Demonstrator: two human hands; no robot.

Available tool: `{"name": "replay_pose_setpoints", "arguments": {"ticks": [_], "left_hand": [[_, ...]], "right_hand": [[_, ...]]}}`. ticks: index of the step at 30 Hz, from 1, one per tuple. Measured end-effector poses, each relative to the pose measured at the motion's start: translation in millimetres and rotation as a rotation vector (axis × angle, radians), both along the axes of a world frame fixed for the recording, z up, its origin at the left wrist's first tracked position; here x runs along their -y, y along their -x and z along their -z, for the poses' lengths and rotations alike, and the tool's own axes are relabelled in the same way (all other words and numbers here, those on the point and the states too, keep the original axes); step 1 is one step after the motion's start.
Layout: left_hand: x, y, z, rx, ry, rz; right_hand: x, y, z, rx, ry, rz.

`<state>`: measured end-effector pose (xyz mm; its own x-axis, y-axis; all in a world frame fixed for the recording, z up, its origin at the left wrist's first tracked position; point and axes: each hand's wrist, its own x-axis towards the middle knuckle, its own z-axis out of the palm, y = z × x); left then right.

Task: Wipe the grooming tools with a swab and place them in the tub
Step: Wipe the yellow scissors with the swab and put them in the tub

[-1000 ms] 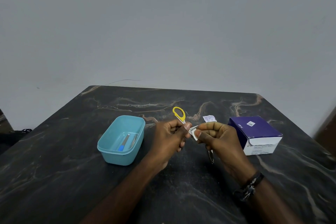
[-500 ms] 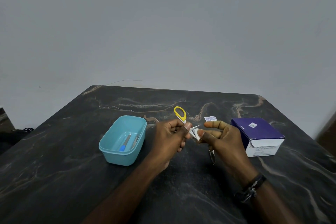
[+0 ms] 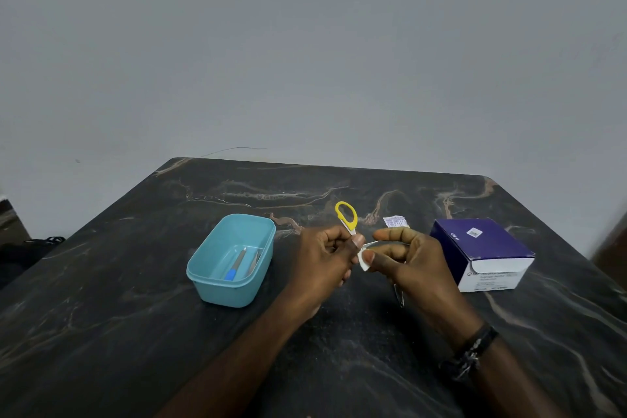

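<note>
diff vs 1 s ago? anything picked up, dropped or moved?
Nothing taken or let go. The right hand slid the white swab slightly along the blade. The left hand still grips the yellow-handled scissors. The tub, its two tools, the purple box and the wrapper stayed put.

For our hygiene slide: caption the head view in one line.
Left hand holds yellow-handled scissors; right hand wipes them with white swab beside teal plastic tub.

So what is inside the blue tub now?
Inside the tub lie two slim tools: one with a blue handle and one plain metal piece. The near wall covers part of the floor, so anything there cannot be seen.
</note>
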<state>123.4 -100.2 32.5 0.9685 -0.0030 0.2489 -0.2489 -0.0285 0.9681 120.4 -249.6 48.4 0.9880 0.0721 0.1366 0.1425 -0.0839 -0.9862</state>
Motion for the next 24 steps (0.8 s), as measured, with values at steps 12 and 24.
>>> {"name": "replay_pose_setpoints", "arguments": {"ticks": [12, 24], "left_hand": [[-0.5, 1.4, -0.5, -0.042, -0.042, 0.003], [-0.4, 1.8, -3.4, -0.096, 0.009, 0.002]], "right_hand": [[0.7, -1.6, 3.2, 0.027, 0.084, -0.014], [0.8, -2.0, 4.4, 0.019, 0.06, -0.021]]}}
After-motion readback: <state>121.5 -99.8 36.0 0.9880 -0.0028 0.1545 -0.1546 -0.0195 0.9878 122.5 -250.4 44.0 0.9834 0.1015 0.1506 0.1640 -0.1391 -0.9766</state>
